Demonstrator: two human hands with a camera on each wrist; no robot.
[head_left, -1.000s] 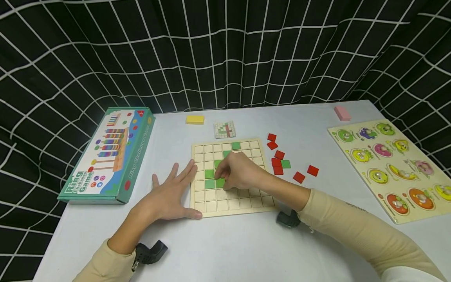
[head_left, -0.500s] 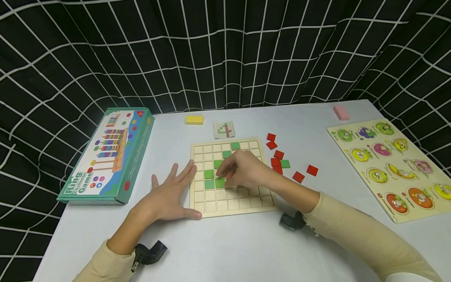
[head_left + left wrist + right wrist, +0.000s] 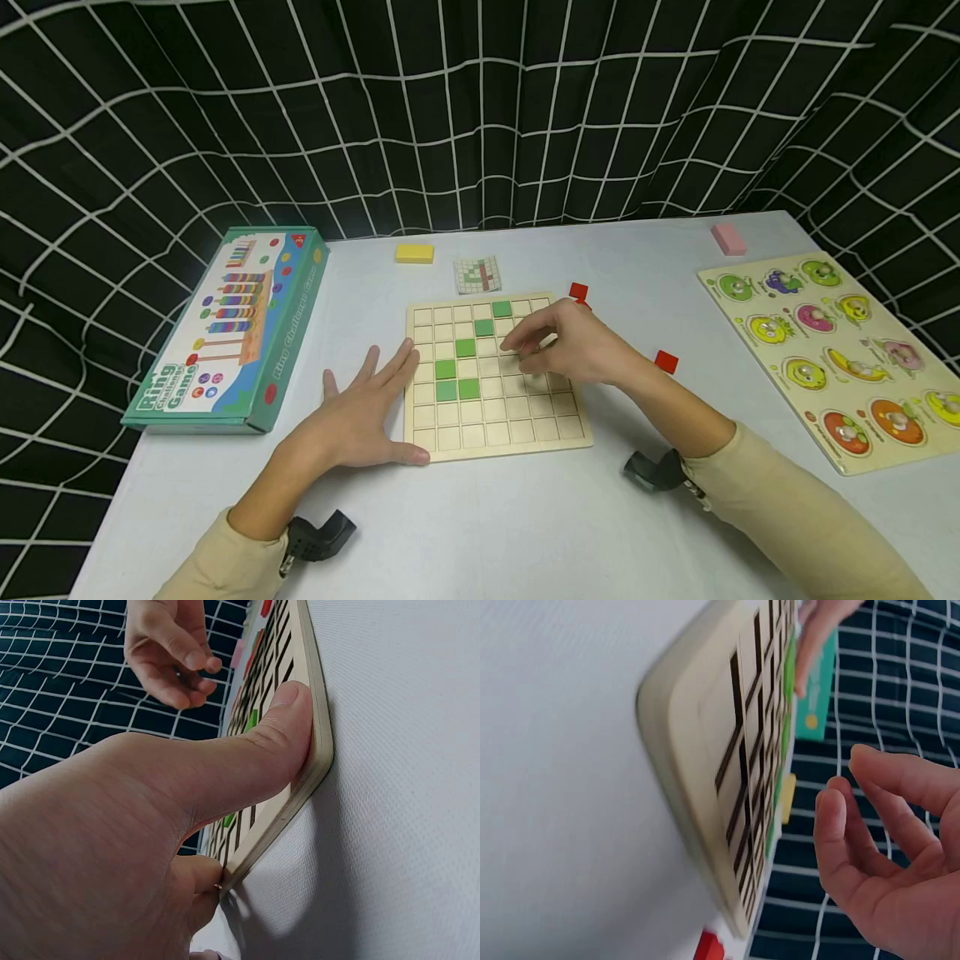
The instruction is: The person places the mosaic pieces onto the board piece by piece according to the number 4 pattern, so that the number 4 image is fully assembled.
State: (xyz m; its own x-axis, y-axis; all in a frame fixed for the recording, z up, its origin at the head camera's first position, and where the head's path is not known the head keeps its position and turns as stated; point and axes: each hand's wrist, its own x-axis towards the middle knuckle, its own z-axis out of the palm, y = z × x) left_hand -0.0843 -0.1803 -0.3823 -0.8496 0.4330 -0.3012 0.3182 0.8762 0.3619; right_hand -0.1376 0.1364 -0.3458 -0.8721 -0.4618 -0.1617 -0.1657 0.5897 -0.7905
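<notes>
The left hand [image 3: 358, 423], spread wide, touches the left side of the grid board [image 3: 496, 434]; the empty, bent right hand [image 3: 576, 343] is nearer the red tiles [image 3: 666, 362], right of it.

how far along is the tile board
Done: six green tiles show in the board. In hand: nothing; the right hand is empty above it, the left hand rests on its edge. Remaining, probably: the red tiles, lying off the board, as the card shows red too.

Free tabletop [image 3: 480, 529] before board [image 3: 497, 434], left-hand fingers [image 3: 394, 364] barring left edge, right-hand fingers [image 3: 527, 328] above
</notes>
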